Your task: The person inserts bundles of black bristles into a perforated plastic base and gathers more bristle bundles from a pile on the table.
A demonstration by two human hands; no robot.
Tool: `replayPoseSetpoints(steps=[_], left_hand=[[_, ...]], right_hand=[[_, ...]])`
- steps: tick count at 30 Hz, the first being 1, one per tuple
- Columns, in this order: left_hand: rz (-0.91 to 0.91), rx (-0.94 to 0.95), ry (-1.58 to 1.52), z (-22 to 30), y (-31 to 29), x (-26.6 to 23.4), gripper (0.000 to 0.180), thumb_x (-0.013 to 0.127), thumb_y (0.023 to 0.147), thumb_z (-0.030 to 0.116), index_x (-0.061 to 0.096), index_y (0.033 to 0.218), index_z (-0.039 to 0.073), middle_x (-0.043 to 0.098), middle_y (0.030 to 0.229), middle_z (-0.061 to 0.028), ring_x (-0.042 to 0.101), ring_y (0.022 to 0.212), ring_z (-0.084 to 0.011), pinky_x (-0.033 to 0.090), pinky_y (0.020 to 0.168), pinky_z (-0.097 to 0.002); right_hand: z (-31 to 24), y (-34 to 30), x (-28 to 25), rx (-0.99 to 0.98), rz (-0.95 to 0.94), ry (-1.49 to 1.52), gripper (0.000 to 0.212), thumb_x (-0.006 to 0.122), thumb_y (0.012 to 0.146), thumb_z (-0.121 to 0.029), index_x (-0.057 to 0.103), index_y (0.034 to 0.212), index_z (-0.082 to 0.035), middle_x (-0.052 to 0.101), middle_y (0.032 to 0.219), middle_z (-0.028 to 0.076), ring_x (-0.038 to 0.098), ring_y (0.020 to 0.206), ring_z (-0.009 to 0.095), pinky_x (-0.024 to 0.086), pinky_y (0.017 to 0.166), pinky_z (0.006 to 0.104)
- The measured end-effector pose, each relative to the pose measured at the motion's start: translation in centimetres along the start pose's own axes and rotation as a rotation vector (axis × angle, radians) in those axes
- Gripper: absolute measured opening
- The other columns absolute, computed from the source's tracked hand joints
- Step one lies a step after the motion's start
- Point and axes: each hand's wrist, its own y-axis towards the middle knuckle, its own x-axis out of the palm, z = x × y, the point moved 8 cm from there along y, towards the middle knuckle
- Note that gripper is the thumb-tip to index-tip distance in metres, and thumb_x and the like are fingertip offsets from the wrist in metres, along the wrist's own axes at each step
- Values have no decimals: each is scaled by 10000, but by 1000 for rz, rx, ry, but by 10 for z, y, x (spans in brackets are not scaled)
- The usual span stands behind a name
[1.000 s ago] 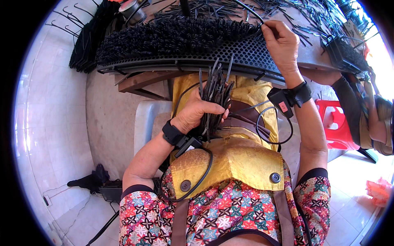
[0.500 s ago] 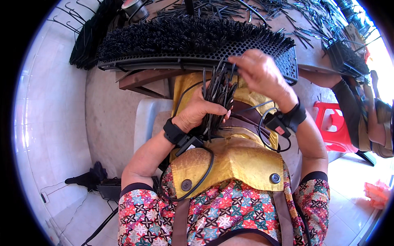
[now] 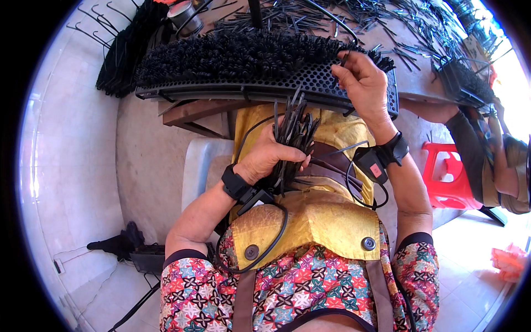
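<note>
My left hand (image 3: 272,152) is closed around a bundle of thin black strips (image 3: 293,133), its thumb across the front. The strips fan out upward above the fingers. My right hand (image 3: 366,83) reaches over the right part of a long black perforated rack (image 3: 318,83). Its thumb and index finger are pinched together on a small dark piece, apparently a black strip, at the edge of the filled area. Dense looped black strips (image 3: 238,58) cover most of the rack, while bare holes show along its front and right side.
Loose black strips (image 3: 310,19) lie scattered over the table behind the rack. A metal can (image 3: 185,17) stands at the back left. Another person's arm (image 3: 428,108) and a smaller black rack (image 3: 464,77) are at the right, above a red stool (image 3: 445,177).
My right hand has moved up and forward, from beside the bundle to the rack's right part. My left hand keeps the bundle in nearly the same place.
</note>
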Motion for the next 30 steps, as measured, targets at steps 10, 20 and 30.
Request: replayPoseSetpoints(steps=[10,20,30], left_hand=[[32,0,-5,-5,4,-7,497,638,640,-69,493,1107,14,609,833,-122,619,664,-212,525,580,-323],[17,23,14,-8,6,-9,409,665,626,-35,519,1006,7,613,770,-116,615,623,-210,516,565,-316],[16,8,5,-5,5,-7,443,656,630,-50,500,1039,11,616,780,-132,618,621,-212,519,569,-324]], right_hand=[[-28,9,14,-284,195,-133,280,562,884,-59,537,1162,-43,664,756,67,656,644,111,500,566,207],[-43,4,23,-589,243,-352,236,602,826,-17,569,1059,-11,600,664,111,616,580,243,482,535,309],[-40,6,39,-624,121,-525,303,587,791,-18,557,1093,-7,619,728,138,625,636,274,494,560,366]])
